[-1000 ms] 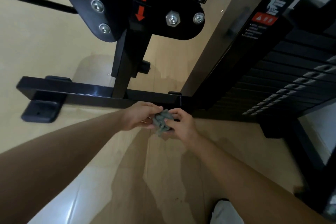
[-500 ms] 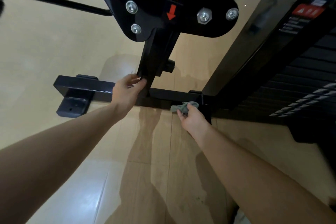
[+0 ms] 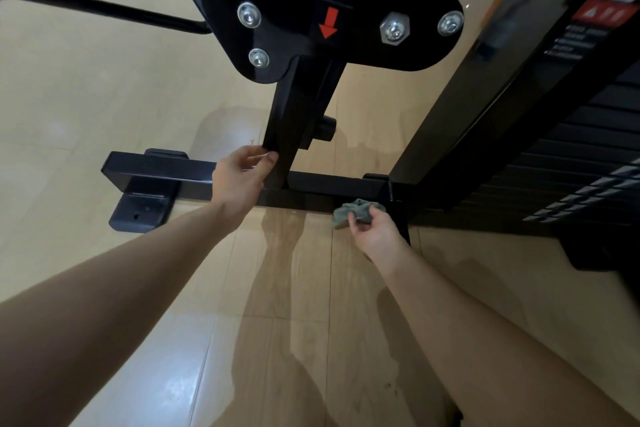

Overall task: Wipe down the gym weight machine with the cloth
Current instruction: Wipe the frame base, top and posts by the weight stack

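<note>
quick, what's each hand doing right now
Left hand: grip on the black upright post of the machine.
Right hand: holding the bunched grey cloth by the base bar.

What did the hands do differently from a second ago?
The left hand let go of the cloth and moved up-left to grip the black upright post. The right hand kept the cloth, carrying it to the base bar. The machine stayed put.

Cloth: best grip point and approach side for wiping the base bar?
Bunched middle of the cloth, taken from the near side, as the right hand does: it is soft and crumpled, and the base bar blocks the far side.
</note>
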The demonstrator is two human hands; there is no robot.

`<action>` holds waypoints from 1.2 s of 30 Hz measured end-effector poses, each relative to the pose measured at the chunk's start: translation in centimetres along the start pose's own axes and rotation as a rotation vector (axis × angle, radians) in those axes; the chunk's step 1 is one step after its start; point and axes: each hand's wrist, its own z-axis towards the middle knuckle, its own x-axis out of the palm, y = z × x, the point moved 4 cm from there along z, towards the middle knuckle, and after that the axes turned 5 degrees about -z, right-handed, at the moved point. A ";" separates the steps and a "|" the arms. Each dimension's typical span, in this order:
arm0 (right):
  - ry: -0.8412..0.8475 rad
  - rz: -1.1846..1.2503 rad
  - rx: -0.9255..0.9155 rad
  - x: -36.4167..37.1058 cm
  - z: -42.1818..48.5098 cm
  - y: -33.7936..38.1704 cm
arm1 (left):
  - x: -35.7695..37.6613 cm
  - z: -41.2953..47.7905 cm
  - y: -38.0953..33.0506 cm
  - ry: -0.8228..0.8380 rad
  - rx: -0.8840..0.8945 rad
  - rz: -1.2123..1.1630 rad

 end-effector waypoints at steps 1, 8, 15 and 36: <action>-0.015 0.019 -0.022 -0.2 0.1 0.5 | 0.0 0.1 0.0 0.005 -0.005 0.000; 0.070 -0.129 0.028 2.7 -0.3 -2.9 | -0.3 0.3 -0.1 0.045 0.000 0.039; 0.346 -0.385 0.131 6.2 -2.8 -5.5 | -0.8 0.4 0.4 0.075 -0.021 0.089; 0.252 -0.946 -1.092 7.0 -9.2 -2.1 | -6.3 0.9 0.1 -0.086 -0.056 0.191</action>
